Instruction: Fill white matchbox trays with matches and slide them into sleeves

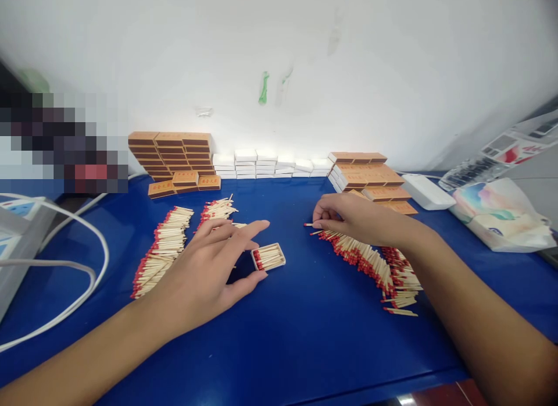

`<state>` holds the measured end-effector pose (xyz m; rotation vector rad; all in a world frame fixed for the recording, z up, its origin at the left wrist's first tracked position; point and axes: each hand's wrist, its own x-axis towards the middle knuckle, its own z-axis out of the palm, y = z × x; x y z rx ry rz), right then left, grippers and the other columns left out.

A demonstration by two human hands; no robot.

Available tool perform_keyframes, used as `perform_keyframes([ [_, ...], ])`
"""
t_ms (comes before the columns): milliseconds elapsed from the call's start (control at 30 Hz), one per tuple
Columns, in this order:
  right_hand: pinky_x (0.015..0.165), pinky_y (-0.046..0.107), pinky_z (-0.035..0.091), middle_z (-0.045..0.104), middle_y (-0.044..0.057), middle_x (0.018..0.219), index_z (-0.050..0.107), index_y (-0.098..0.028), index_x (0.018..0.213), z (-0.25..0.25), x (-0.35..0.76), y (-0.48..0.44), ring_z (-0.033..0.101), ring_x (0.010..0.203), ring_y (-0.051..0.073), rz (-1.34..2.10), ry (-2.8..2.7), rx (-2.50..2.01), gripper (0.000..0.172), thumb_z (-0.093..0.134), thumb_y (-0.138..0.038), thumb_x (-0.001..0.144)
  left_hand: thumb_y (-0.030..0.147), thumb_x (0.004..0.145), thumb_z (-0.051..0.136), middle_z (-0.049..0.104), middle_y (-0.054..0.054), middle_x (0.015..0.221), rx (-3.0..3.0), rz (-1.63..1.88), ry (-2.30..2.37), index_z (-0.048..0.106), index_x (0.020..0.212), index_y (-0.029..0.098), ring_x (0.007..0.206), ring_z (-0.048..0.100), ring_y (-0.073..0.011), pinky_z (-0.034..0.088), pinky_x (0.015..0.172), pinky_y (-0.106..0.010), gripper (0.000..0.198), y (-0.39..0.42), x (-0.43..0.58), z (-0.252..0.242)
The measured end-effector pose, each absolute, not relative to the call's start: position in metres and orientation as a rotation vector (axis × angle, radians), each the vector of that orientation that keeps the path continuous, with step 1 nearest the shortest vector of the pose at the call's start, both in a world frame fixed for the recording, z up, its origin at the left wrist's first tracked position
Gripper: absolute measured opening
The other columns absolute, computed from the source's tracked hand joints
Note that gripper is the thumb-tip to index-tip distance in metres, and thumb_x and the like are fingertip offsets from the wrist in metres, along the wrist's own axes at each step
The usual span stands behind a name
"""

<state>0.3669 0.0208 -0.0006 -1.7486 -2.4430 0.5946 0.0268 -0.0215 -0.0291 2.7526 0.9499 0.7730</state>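
Observation:
A small white matchbox tray (268, 257) holding red-tipped matches lies on the blue table (305, 336). My left hand (213, 266) rests just left of it, fingers spread, forefinger reaching over the tray and thumb curled below it. My right hand (349, 218) is closed in a pinch on a few matches at the upper end of a long heap of matches (375, 263). Another spread of matches (168, 246) lies left of my left hand.
Orange matchbox sleeves are stacked at the back left (174, 156) and back right (366, 173), with white inner trays (265, 163) between them by the wall. White cables (78, 266) loop at the left. A white adapter (427, 191) and a tissue pack (497, 217) sit at the right.

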Motion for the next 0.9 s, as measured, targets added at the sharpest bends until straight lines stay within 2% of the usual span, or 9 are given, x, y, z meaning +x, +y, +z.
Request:
perform_keyframes([
  [233,0.074,0.034,0.045,0.07,0.006,0.104,0.067,-0.024,0.101,0.007,0.331,-0.004,0.063,0.087,0.02,0.602,-2.429,-1.448,0.026,0.056,-0.045,0.111,0.036,0.105,0.073,0.079,-0.003,0.121,2.757,0.79,0.948,0.041,0.162,0.025,0.127,0.065,-0.0255,0.043,0.122,-0.046,0.067,-0.023,0.025,-0.029],
  [367,0.076,0.032,0.045,0.068,0.004,0.109,0.065,-0.023,0.102,0.009,0.298,-0.026,0.064,0.087,0.018,0.64,-2.451,-1.333,0.013,0.059,-0.029,0.112,0.035,0.104,0.073,0.079,-0.002,0.122,2.751,0.785,0.939,0.041,0.162,0.025,0.125,0.066,-0.0241,0.041,0.124,-0.044,0.067,-0.022,0.026,-0.029],
  [467,0.074,0.032,0.044,0.067,0.004,0.111,0.063,-0.021,0.101,0.007,0.284,-0.034,0.063,0.083,0.016,0.64,-2.496,-1.34,0.011,0.059,-0.021,0.111,0.035,0.105,0.072,0.079,-0.003,0.122,2.757,0.784,0.946,0.042,0.162,0.025,0.127,0.065,-0.0249,0.041,0.123,-0.044,0.065,-0.022,0.027,-0.029],
  [833,0.07,0.03,0.041,0.064,0.002,0.109,0.063,-0.022,0.102,0.003,0.29,-0.028,0.06,0.079,0.015,0.561,-2.5,-1.335,0.009,0.062,-0.023,0.11,0.036,0.105,0.071,0.079,-0.004,0.122,2.772,0.808,0.951,0.044,0.161,0.023,0.128,0.064,-0.0265,0.044,0.122,-0.046,0.063,-0.02,0.026,-0.03],
  [900,0.071,0.03,0.041,0.064,0.002,0.108,0.063,-0.022,0.101,-0.001,0.293,-0.027,0.06,0.079,0.015,0.563,-2.497,-1.331,0.009,0.062,-0.022,0.11,0.036,0.104,0.073,0.078,-0.006,0.123,2.79,0.81,0.922,0.05,0.157,0.021,0.123,0.067,-0.0264,0.045,0.121,-0.048,0.059,-0.019,0.027,-0.03],
])
